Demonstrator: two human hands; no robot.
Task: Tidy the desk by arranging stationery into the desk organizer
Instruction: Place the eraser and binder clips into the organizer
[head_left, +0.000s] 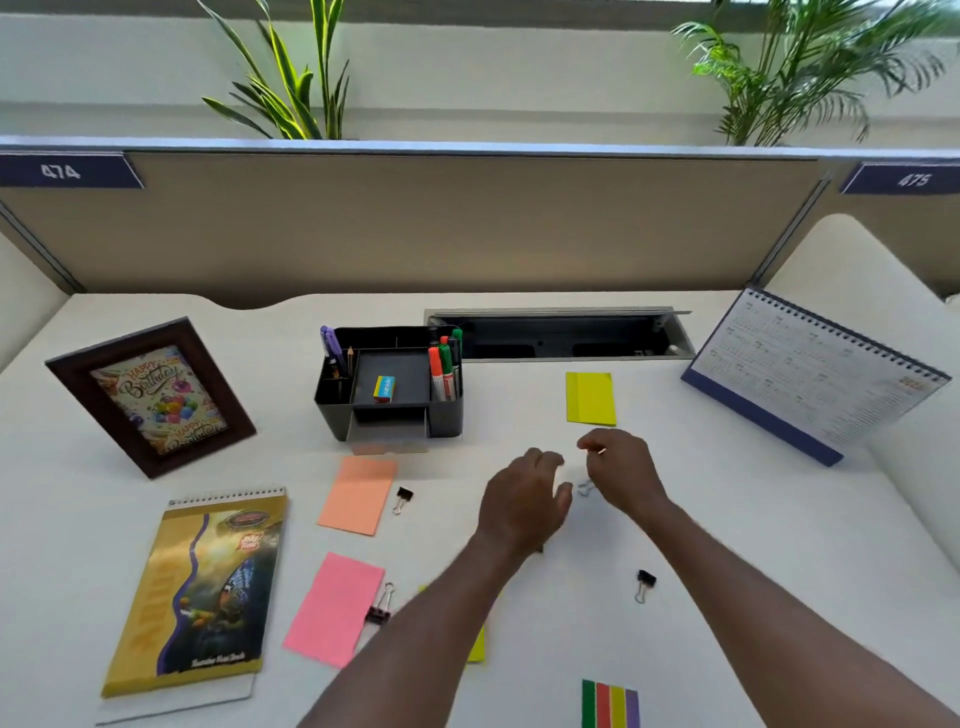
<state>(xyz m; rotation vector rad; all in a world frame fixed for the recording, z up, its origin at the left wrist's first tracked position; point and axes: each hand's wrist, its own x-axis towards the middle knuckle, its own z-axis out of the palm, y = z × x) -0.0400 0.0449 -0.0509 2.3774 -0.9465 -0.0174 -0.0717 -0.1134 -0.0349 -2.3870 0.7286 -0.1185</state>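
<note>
A black desk organizer (447, 421) stands mid-desk with purple pens (328, 343), red and green markers (444, 366) and a small eraser box (384, 388) in it. In front of it my right hand (623, 473) pinches a small metal paper clip (598, 451) between thumb and fingertips. More paper clips (585, 487) lie on the desk between my hands. My left hand (524, 501) hovers beside them with fingers loosely curved, holding nothing I can see. Black binder clips lie at the left (403, 498), at the right (644, 583) and by the pink pad (379, 609).
Sticky pads lie about: yellow (590, 398), orange (358, 494), pink (332, 608), another yellow (478, 644) under my left arm. Coloured flags (610, 704) sit at the front edge. Spiral notebook (197, 592), photo frame (150, 395), desk calendar (815, 374), open cable tray (561, 340).
</note>
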